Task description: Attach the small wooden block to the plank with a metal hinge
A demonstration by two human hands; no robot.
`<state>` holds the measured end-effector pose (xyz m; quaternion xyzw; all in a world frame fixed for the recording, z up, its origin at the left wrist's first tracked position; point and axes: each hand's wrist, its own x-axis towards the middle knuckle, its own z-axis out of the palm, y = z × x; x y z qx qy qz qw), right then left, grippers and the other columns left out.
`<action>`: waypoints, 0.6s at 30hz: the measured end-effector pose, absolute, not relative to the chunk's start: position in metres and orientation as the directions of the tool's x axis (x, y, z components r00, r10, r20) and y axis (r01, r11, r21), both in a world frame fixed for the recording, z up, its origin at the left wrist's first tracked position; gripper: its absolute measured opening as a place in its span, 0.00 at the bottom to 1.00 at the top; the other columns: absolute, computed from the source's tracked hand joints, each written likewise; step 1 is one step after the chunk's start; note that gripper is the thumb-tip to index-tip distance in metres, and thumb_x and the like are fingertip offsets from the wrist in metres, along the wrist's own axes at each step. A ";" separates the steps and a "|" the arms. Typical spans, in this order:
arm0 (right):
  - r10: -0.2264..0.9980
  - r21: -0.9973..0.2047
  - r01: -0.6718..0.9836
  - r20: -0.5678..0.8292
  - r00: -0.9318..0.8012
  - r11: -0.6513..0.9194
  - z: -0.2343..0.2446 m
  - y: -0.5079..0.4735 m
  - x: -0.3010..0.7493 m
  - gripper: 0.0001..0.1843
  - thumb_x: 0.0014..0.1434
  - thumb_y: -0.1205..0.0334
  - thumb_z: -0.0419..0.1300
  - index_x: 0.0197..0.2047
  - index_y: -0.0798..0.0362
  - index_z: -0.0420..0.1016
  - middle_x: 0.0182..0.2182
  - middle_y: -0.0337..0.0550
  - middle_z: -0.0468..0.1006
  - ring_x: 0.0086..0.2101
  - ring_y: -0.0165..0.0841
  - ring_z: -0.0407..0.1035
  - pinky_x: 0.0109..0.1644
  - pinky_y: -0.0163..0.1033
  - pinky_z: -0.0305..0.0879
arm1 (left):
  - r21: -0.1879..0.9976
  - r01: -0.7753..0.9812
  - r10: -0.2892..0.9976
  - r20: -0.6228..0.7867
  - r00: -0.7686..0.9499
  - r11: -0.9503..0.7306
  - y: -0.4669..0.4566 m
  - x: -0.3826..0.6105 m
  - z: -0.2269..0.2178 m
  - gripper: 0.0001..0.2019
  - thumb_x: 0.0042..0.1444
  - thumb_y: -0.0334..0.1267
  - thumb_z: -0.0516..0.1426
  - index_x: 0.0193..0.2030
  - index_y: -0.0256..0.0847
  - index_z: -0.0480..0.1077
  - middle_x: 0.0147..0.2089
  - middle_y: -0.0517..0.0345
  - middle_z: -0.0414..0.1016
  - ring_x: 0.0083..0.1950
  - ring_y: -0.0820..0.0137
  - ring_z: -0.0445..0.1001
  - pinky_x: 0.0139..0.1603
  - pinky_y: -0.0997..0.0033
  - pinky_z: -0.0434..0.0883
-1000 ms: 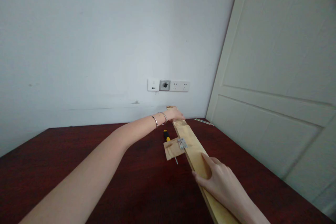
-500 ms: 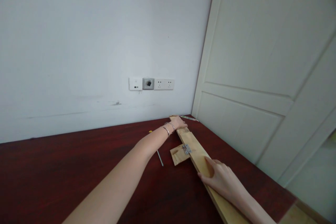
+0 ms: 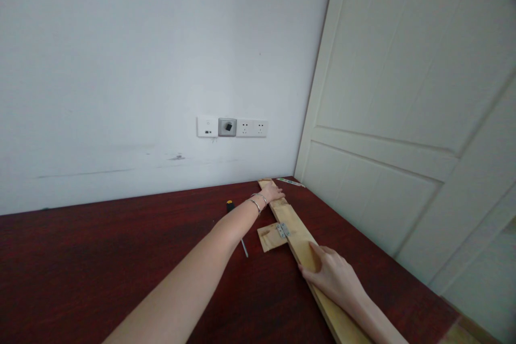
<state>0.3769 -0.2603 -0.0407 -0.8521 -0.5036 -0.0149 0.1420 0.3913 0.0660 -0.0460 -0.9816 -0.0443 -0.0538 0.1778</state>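
A long wooden board [image 3: 300,226] runs from near the wall down to the lower right on a dark red tabletop. My left hand [image 3: 272,192], with bracelets at the wrist, is closed over the board's far part. Nearer to me, my right hand [image 3: 332,274] grips the board across its width, the thumb on the left edge. A metal hinge [image 3: 283,230] joins the board's left side to a small wooden piece [image 3: 269,237]. Left of that lies a screwdriver [image 3: 230,205] with a black and yellow handle; my left forearm hides its middle.
The tabletop [image 3: 100,258] meets a white wall with sockets [image 3: 252,128] above it. A white panelled door [image 3: 387,172] borders the right side. A thin printed strip [image 3: 291,181] lies in the far corner.
Both hands and the board sit slightly further left in view, as does the hinged piece. More of the screwdriver's handle shows beside my left forearm. Both hands keep their hold.
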 end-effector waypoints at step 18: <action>0.872 -0.318 0.877 0.222 0.437 -0.359 -0.057 -0.252 0.395 0.32 0.52 0.50 0.57 0.55 0.64 0.72 0.46 0.57 0.76 0.50 0.44 0.69 0.55 0.41 0.62 | -0.317 0.142 0.132 0.054 0.990 -0.938 0.071 0.388 -0.052 0.22 0.57 0.27 0.53 0.56 0.51 0.67 0.63 0.53 0.66 0.56 0.62 0.69 0.50 0.61 0.65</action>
